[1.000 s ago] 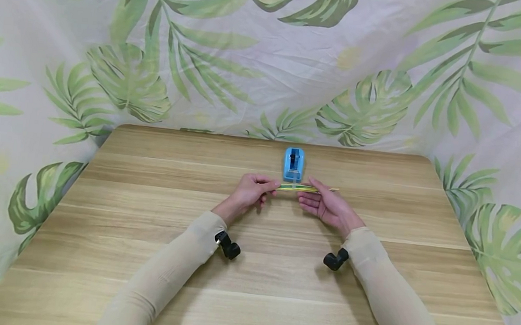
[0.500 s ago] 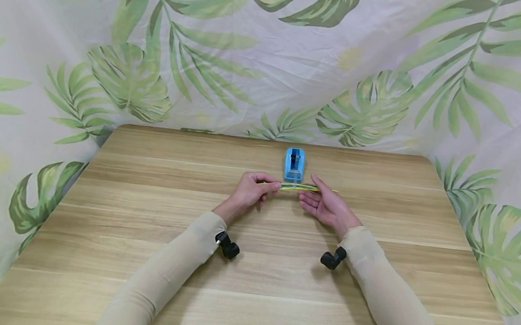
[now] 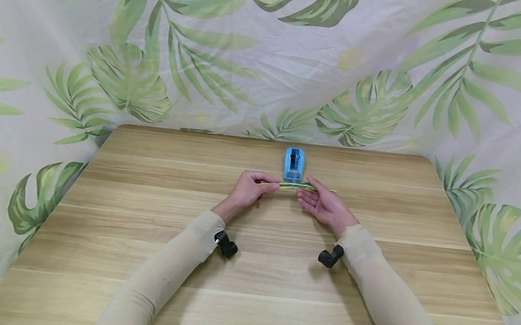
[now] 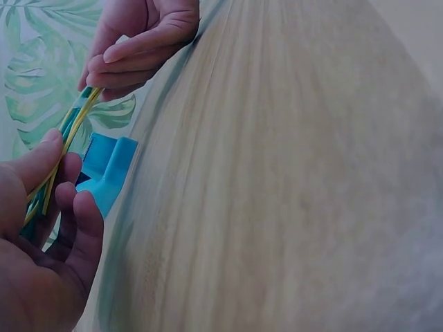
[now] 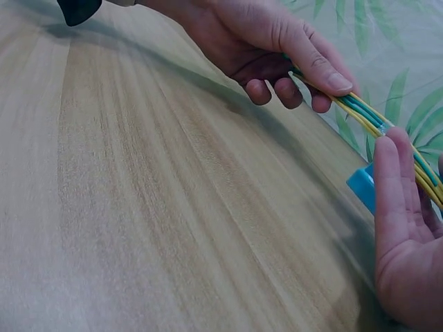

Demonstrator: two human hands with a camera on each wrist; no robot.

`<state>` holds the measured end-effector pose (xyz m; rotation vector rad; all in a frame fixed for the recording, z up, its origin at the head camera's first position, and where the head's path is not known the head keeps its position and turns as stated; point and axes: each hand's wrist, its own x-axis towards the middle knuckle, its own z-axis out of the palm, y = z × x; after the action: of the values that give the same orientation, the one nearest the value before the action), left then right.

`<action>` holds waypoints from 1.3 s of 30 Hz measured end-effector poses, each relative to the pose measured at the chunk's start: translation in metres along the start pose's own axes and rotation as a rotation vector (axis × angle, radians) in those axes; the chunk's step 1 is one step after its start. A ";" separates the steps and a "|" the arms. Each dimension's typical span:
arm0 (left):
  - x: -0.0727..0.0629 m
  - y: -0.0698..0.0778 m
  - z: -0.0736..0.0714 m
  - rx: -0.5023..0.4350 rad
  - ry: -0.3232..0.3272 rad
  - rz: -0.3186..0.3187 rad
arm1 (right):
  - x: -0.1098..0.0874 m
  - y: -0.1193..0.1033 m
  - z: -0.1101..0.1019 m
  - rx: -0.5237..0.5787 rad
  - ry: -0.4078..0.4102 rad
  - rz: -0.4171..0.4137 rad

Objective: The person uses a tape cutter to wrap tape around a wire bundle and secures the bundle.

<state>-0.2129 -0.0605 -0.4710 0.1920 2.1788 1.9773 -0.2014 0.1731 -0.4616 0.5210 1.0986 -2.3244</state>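
Observation:
A thin bundle of yellow and green wires (image 3: 292, 186) stretches between both hands, in front of a blue tape dispenser (image 3: 294, 164). My left hand (image 3: 249, 187) pinches its left part between thumb and fingers. My right hand (image 3: 327, 204) lies along the right part, its fingers (image 5: 392, 190) fairly straight against the wires and its thumb on the far side. Clear tape (image 5: 385, 128) sits on the bundle near the right fingertips, and a strip reaches back to the dispenser in the head view. In the left wrist view the dispenser (image 4: 107, 169) is partly hidden behind the left hand.
A wooden table (image 3: 248, 292) lies beneath the hands, with a leaf-patterned cloth (image 3: 203, 73) hanging behind its far edge. A black wrist camera sits on each sleeve, the left camera (image 3: 226, 245) and the right camera (image 3: 330, 256).
My right hand has shifted slightly to the left along the wires, its thumb and fingers changing position a little. The left hand keeps its pinch almost in place, and the dispenser stays put.

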 end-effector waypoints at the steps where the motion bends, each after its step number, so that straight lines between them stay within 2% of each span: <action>1: 0.000 0.000 0.000 0.006 -0.002 0.002 | 0.000 0.000 0.000 0.003 0.002 0.000; 13: 0.000 0.001 -0.004 0.041 -0.024 0.021 | 0.000 -0.004 0.001 -0.030 -0.008 -0.019; 19: 0.002 0.000 -0.005 0.045 -0.021 -0.017 | -0.004 -0.006 0.001 -0.035 -0.026 -0.029; 23: 0.004 0.000 -0.004 0.010 0.010 -0.080 | -0.005 -0.006 -0.001 -0.058 -0.058 -0.047; 29: 0.006 0.004 -0.003 -0.046 0.060 -0.219 | -0.005 -0.007 -0.004 -0.083 -0.105 -0.062; 39: 0.012 0.006 -0.006 -0.159 -0.040 -0.390 | -0.007 -0.012 -0.009 -0.120 -0.168 -0.072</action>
<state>-0.2262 -0.0630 -0.4646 -0.2000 1.8495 1.8873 -0.2018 0.1889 -0.4557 0.2405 1.1841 -2.2975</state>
